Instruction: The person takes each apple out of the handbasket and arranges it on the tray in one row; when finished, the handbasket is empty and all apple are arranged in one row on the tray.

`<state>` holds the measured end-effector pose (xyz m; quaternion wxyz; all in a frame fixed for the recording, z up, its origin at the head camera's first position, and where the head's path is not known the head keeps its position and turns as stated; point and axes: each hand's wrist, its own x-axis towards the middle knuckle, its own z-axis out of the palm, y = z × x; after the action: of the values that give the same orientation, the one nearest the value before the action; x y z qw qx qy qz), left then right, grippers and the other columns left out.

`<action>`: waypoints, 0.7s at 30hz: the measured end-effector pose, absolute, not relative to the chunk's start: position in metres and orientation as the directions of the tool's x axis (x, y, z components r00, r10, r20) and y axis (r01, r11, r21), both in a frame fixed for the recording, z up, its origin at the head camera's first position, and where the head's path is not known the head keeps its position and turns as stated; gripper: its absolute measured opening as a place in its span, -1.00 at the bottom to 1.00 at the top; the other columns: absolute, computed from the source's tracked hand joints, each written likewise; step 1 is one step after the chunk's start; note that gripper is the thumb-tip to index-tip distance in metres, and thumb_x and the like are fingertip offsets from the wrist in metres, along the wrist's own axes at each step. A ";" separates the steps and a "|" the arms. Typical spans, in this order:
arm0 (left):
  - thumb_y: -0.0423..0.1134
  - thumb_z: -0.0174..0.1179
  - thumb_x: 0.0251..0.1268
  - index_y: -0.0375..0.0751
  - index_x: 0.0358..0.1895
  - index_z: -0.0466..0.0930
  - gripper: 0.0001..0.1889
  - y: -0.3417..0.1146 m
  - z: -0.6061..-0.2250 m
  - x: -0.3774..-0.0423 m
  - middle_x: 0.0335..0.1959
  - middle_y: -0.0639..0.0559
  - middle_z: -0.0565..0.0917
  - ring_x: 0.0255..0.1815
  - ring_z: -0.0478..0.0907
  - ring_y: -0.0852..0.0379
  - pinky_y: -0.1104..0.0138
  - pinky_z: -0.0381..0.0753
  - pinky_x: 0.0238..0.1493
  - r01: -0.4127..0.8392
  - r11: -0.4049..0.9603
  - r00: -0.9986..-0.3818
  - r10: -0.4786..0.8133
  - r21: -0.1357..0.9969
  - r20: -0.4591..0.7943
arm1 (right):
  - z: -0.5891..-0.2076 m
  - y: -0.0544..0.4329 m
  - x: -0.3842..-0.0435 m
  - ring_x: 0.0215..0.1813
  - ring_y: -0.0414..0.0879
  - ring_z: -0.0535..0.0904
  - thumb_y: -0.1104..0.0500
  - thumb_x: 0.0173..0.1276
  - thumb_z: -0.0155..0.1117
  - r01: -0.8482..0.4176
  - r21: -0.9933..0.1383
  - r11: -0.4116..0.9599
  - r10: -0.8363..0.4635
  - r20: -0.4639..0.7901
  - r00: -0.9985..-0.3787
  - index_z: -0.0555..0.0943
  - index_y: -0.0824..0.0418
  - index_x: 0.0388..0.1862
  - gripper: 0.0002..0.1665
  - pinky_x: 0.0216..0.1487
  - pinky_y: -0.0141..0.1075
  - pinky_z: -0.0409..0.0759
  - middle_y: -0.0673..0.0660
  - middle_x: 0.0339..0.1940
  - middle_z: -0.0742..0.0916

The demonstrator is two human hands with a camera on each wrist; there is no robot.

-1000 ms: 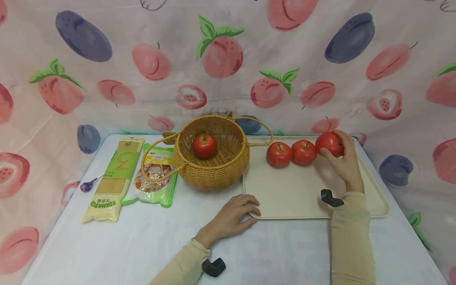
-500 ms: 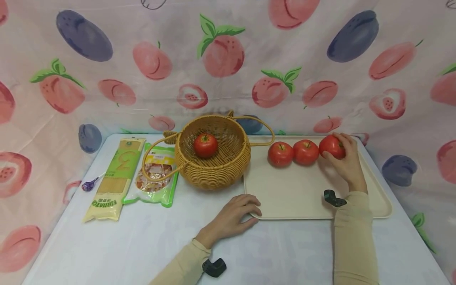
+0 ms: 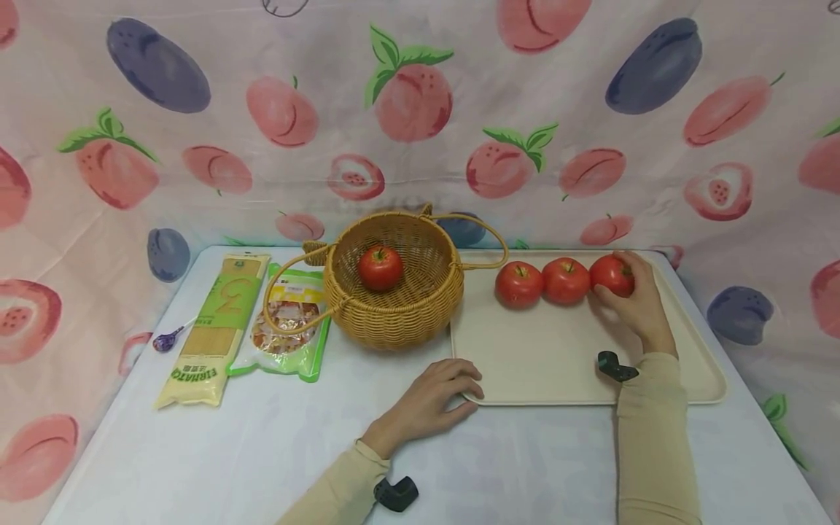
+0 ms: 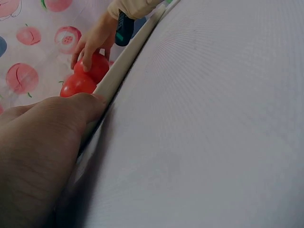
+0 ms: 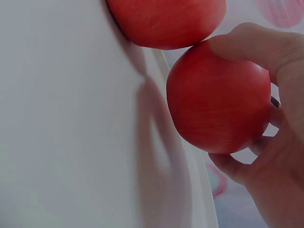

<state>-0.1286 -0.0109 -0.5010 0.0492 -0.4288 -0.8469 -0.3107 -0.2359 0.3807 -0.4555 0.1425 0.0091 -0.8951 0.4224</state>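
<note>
My right hand (image 3: 633, 299) grips a red apple (image 5: 218, 99) at the right end of a row on the beige tray (image 3: 525, 357). Thumb and fingers sit on opposite sides of the fruit. Beside it are a middle apple (image 3: 566, 281) and a left apple (image 3: 518, 285), all close together along the tray's back. At the tray's near left corner rests my left hand (image 3: 429, 397), fingers loosely bent over the rim, with the thumb by the front edge in the left wrist view. Another apple (image 3: 380, 267) lies inside the wicker basket (image 3: 394, 324), left of the tray.
Left of the basket lie a green-edged food bag (image 3: 285, 328), a pack of dry noodles (image 3: 213, 328) and a purple-wrapped lollipop (image 3: 168, 340). One basket handle (image 3: 488, 233) reaches over the tray's back left corner. A fruit-print cloth (image 3: 420, 168) hangs behind the table.
The apple in my right hand has come down slightly, level with the row beside it. My left hand stays at the tray's corner, and the view has shifted a little.
</note>
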 end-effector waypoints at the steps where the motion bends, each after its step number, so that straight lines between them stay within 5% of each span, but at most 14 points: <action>1: -0.07 0.18 0.28 0.13 -0.15 0.60 -0.87 -0.011 -0.501 -0.129 0.10 0.22 0.50 0.26 0.34 0.25 0.30 0.30 0.34 0.757 0.439 -0.627 0.696 0.485 0.350 | -0.457 0.381 -0.236 0.42 0.28 0.10 0.26 0.18 0.32 -0.134 -0.753 0.644 0.102 0.258 -0.961 0.22 0.13 0.42 -0.17 0.38 0.25 0.07 0.30 0.44 0.20; 21: -0.07 0.17 0.29 0.14 -0.14 0.60 -0.87 -0.012 -0.503 -0.129 0.10 0.21 0.50 0.27 0.34 0.24 0.29 0.29 0.35 0.758 0.433 -0.623 0.702 0.487 0.346 | -0.465 0.384 -0.243 0.42 0.39 0.04 0.16 0.29 0.25 -0.071 -0.754 0.653 0.115 0.191 -0.975 0.04 0.12 0.49 -0.12 0.39 0.31 -0.01 0.35 0.46 0.07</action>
<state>-0.1292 -0.0117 -0.5030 0.0454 -0.4319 -0.8452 -0.3114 -0.2429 0.3840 -0.4645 0.1116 -0.0120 -0.9022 0.4165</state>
